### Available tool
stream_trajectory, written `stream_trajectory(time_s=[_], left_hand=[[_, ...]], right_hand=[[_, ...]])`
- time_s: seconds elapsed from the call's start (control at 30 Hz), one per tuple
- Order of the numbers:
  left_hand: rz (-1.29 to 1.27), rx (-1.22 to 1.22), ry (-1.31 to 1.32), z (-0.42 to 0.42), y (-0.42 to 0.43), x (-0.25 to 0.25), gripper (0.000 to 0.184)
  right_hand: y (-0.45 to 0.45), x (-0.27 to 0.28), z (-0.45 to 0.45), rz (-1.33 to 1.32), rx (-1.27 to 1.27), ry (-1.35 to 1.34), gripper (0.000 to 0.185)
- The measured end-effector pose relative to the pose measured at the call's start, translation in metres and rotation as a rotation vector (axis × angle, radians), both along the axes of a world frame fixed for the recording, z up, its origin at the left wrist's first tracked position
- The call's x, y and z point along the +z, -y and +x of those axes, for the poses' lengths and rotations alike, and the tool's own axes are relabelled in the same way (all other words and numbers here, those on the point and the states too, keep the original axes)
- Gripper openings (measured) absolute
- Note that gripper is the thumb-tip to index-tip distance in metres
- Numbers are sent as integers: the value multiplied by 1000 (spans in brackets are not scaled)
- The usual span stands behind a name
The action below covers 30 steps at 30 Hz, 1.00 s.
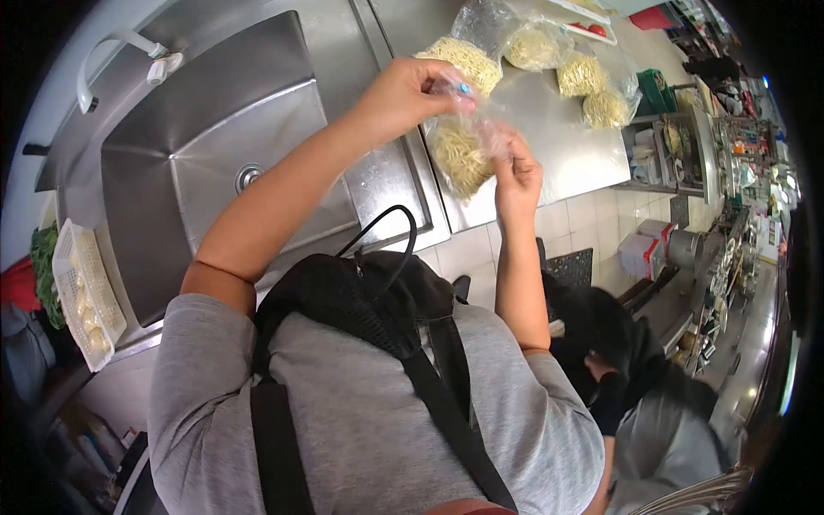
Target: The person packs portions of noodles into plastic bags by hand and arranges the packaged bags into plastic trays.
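A clear plastic bag of noodles (462, 161) hangs between my two hands over the front edge of the steel counter (558, 163). My left hand (416, 93) pinches the top of the bag, where a small blue spot shows. My right hand (518, 170) grips the other side of the bag's upper part. Just behind my left hand, a larger pile of noodles (463, 62) lies in plastic on the counter. Further right are more bagged noodles (581, 75).
A steel sink (249, 129) with a white tap (129, 43) is on the left. Beside it stands a white perforated basket (86, 292). A white tray (592, 21) with red items is at the back. At the lower right is another person in dark clothing (618, 343).
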State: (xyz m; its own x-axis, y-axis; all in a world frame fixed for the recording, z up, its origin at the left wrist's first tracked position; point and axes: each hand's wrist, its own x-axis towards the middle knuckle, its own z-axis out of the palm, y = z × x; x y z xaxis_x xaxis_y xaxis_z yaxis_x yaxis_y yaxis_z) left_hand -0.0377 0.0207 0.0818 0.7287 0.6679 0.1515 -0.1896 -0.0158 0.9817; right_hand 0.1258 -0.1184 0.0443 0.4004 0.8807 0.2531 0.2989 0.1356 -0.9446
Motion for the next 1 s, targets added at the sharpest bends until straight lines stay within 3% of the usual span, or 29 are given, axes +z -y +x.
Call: stream_trajectory(time_s=[0.1, 0.2, 0.3, 0.37, 0.47, 0.53, 0.57, 0.67, 0.73, 0.77, 0.87, 0.93, 1.0], left_hand=[[-109, 49, -50, 7, 15, -14, 21], [-136, -29, -81, 8, 26, -12, 17], [-124, 8, -71, 9, 32, -11, 14], [-112, 17, -70, 11, 29, -14, 16], [-120, -78, -53, 11, 28, -22, 22], [-131, -121, 36, 12, 32, -21, 27], [39, -24, 28, 14, 33, -21, 29], [400, 163, 7, 19, 35, -30, 33], [442, 149, 4, 18, 32, -40, 34], [352, 119, -47, 15, 30, -44, 32], [78, 60, -104, 9, 32, -32, 27], [-109, 77, -19, 12, 37, -27, 22], [-87, 145, -51, 14, 30, -35, 22]], right_hand=[[4, 1, 6, 38, -128, 326, 21], [3, -7, 20, 48, -172, 366, 28], [8, 3, 12, 91, -142, 75, 40], [13, 3, 1, 20, -89, 128, 47], [14, -15, -2, -84, -139, 270, 39], [9, -24, 1, -55, -146, 183, 33], [6, -29, -2, 66, -193, 119, 23], [6, -14, -9, 49, -145, -228, 27], [2, -9, -8, 187, -82, -133, 24], [0, -9, -8, 256, -51, -85, 22], [7, -24, 5, 122, -127, 87, 21], [7, -17, -7, 95, -144, -122, 18], [3, -13, -19, 113, -183, -238, 16]])
